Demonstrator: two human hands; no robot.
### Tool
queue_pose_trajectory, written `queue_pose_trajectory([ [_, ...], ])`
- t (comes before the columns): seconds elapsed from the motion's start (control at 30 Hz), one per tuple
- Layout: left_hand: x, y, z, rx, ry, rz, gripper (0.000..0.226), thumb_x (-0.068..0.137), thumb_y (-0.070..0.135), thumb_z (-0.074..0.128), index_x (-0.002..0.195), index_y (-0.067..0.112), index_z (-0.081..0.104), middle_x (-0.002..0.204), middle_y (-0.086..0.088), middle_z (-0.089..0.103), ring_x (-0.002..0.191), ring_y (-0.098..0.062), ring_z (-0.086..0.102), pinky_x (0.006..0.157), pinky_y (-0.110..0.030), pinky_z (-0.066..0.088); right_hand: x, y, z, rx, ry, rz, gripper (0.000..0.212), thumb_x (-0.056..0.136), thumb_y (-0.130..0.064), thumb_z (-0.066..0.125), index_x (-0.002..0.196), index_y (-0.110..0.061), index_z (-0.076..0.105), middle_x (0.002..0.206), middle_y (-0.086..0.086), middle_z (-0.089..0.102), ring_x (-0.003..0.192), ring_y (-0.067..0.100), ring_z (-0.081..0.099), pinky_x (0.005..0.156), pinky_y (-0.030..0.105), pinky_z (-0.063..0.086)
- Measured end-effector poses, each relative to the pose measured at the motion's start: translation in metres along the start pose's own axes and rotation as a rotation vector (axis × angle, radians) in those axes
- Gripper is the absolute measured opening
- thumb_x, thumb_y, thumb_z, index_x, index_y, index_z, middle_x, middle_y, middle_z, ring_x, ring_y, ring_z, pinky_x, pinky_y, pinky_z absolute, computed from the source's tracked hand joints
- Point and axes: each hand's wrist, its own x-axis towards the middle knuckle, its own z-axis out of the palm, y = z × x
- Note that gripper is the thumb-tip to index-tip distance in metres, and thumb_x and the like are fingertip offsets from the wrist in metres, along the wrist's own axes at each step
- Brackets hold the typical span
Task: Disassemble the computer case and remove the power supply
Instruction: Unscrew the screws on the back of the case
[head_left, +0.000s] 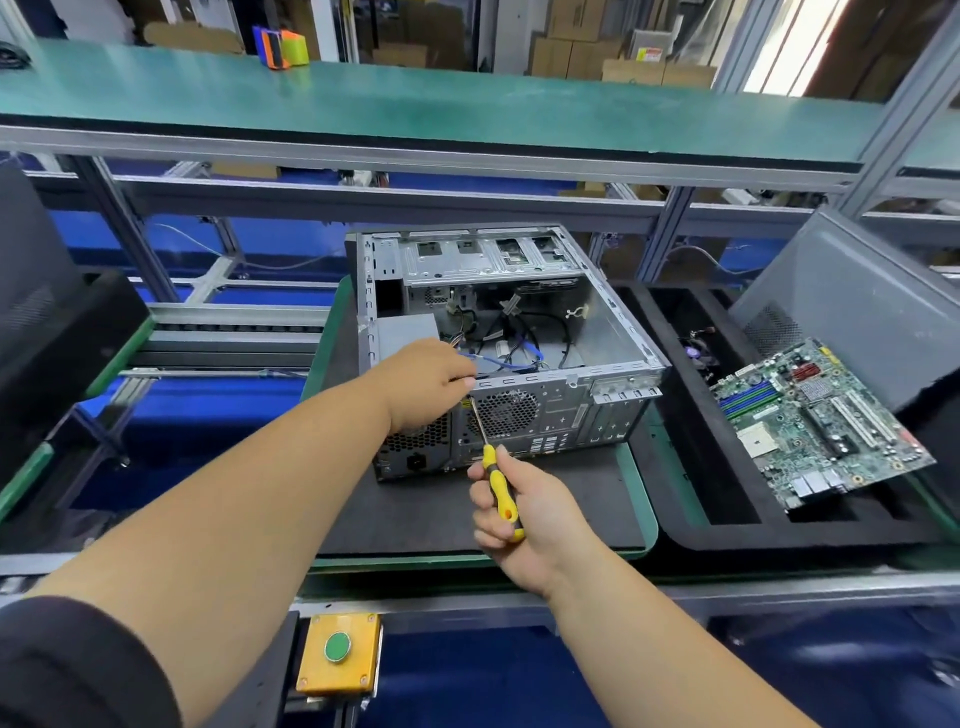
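We see the open grey metal computer case (519, 332) lying on the counter (636, 499); our left hand (423, 384) grips its rear top edge, above the boxy grey power supply (410, 447); our right hand (511, 506) grips a yellow-handled screwdriver (496, 483), tip against the rear panel.

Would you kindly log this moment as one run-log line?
left hand: steadies computer case | right hand: grips screwdriver, tip at rear panel | power supply: in case
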Motion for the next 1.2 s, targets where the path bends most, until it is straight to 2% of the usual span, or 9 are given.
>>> queue_pose_trajectory([
  [0.2, -0.002, -0.001, -0.004, 0.003, -0.001, 0.045, 0.027, 0.100, 0.027, 0.044, 0.080, 0.012, 0.053, 0.084, -0.008, 0.056, 0.088, -0.025, 0.049, 0.083, -0.040, 0.041, 0.000, 0.001, 0.012, -0.165, 0.149, -0.071, 0.037, 0.106, -0.036, 0.039, 0.089, -0.007, 0.054, 0.048, 0.000, 0.039, 0.034, 0.011, 0.024, 0.037, 0.021, 0.020],
  [0.3, -0.003, -0.001, -0.005, -0.001, 0.011, 0.048, 0.027, 0.100, 0.027, 0.044, 0.076, 0.015, 0.047, 0.083, -0.008, 0.056, 0.088, -0.025, 0.049, 0.083, -0.039, 0.041, -0.002, -0.005, 0.020, -0.532, 0.329, -0.116, 0.038, 0.106, -0.036, 0.036, 0.085, -0.009, 0.055, 0.049, 0.000, 0.044, 0.037, 0.015, 0.032, 0.041, 0.022, 0.028],
  [0.47, -0.004, -0.001, -0.005, -0.022, 0.029, 0.042, 0.029, 0.100, 0.026, 0.043, 0.074, 0.016, 0.046, 0.082, -0.007, 0.056, 0.088, -0.025, 0.049, 0.082, -0.039, 0.041, -0.008, -0.006, 0.020, -1.547, 0.587, -0.401, 0.033, 0.106, -0.040, 0.030, 0.097, -0.014, 0.048, 0.083, 0.000, 0.057, 0.079, 0.026, 0.054, 0.061, 0.033, 0.034],
  [0.6, -0.004, -0.002, -0.003, -0.015, 0.039, 0.042, 0.029, 0.099, 0.031, 0.045, 0.078, 0.012, 0.053, 0.082, -0.009, 0.057, 0.086, -0.025, 0.049, 0.081, -0.040, 0.042, -0.002, -0.001, 0.024, -1.754, 0.692, -0.458, 0.035, 0.106, -0.038, 0.029, 0.116, -0.011, 0.049, 0.103, 0.005, 0.068, 0.093, 0.027, 0.064, 0.062, 0.030, 0.036],
  [0.7, -0.003, -0.004, -0.001, -0.010, 0.044, 0.059, 0.029, 0.096, 0.039, 0.049, 0.079, 0.016, 0.054, 0.080, -0.008, 0.056, 0.083, -0.024, 0.049, 0.079, -0.040, 0.043, 0.002, -0.006, 0.022, -1.513, 0.575, -0.409, 0.033, 0.105, -0.038, 0.035, 0.105, -0.010, 0.052, 0.092, 0.008, 0.064, 0.076, 0.026, 0.057, 0.061, 0.031, 0.035],
  [0.8, -0.002, -0.005, 0.000, 0.000, 0.045, 0.066, 0.029, 0.096, 0.040, 0.049, 0.083, 0.016, 0.058, 0.082, -0.007, 0.057, 0.085, -0.024, 0.049, 0.081, -0.041, 0.043, 0.002, -0.013, 0.017, -0.674, 0.286, -0.161, 0.034, 0.103, -0.036, 0.044, 0.088, -0.008, 0.056, 0.058, 0.004, 0.055, 0.037, 0.016, 0.038, 0.044, 0.022, 0.028],
  [0.93, -0.001, -0.006, 0.000, -0.005, 0.048, 0.075, 0.029, 0.097, 0.039, 0.048, 0.079, 0.018, 0.055, 0.081, -0.007, 0.056, 0.086, -0.025, 0.049, 0.081, -0.043, 0.043, 0.000, -0.007, 0.008, 0.053, -0.047, 0.069, 0.049, 0.099, -0.042, 0.045, 0.084, 0.000, 0.065, 0.064, 0.008, 0.053, 0.037, 0.013, 0.032, 0.043, 0.023, 0.027],
  [1.07, -0.001, -0.005, 0.000, -0.018, 0.043, 0.067, 0.030, 0.097, 0.039, 0.048, 0.086, 0.014, 0.061, 0.084, -0.009, 0.058, 0.087, -0.026, 0.051, 0.081, -0.044, 0.043, 0.000, 0.006, 0.010, 0.195, -0.161, 0.042, 0.040, 0.102, -0.039, 0.041, 0.083, -0.008, 0.057, 0.057, 0.001, 0.045, 0.035, 0.010, 0.030, 0.038, 0.022, 0.027],
  [1.2, -0.001, -0.007, 0.000, -0.027, 0.045, 0.068, 0.033, 0.096, 0.038, 0.049, 0.086, 0.010, 0.061, 0.083, -0.012, 0.059, 0.087, -0.029, 0.052, 0.081, -0.045, 0.043, 0.003, 0.010, 0.019, 0.109, -0.044, -0.013, 0.043, 0.104, -0.042, 0.036, 0.077, -0.012, 0.052, 0.049, -0.002, 0.033, 0.034, 0.010, 0.024, 0.037, 0.022, 0.021],
])
